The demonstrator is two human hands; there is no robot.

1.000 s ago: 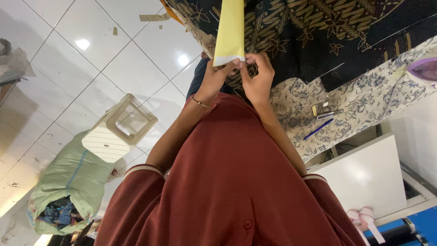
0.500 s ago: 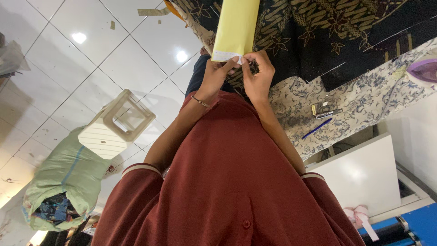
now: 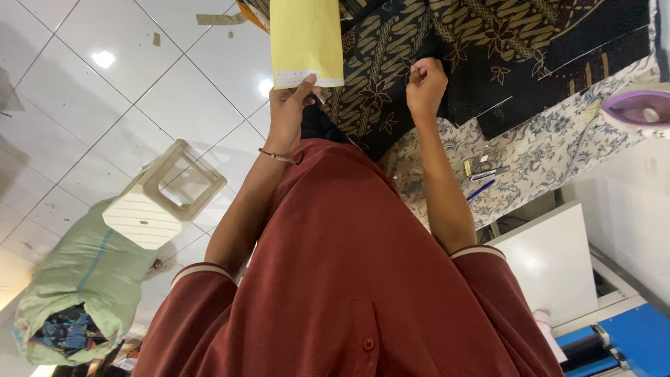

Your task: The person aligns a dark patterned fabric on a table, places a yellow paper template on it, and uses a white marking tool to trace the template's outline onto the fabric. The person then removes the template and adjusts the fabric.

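My left hand (image 3: 289, 112), with a thin bracelet at the wrist, pinches the lower edge of a yellow paper sheet (image 3: 305, 38) that stands upright over the floor side of the table. My right hand (image 3: 426, 84) is apart from it to the right, with its fingers closed on the dark batik fabric (image 3: 502, 49) with a gold leaf pattern that lies spread on the table. My dark red shirt fills the lower part of the head view.
A pale flowered cloth (image 3: 558, 146) covers the table, with pens and a small marker (image 3: 488, 174) on it. A purple iron (image 3: 638, 112) sits at the right edge. On the tiled floor are a white plastic stool (image 3: 164, 199) and a green sack (image 3: 77, 293). A white cabinet (image 3: 551, 258) stands at lower right.
Both hands were together at the yellow paper's lower edge. My right hand has let go and moved right onto the batik fabric, and my left hand holds the paper alone.
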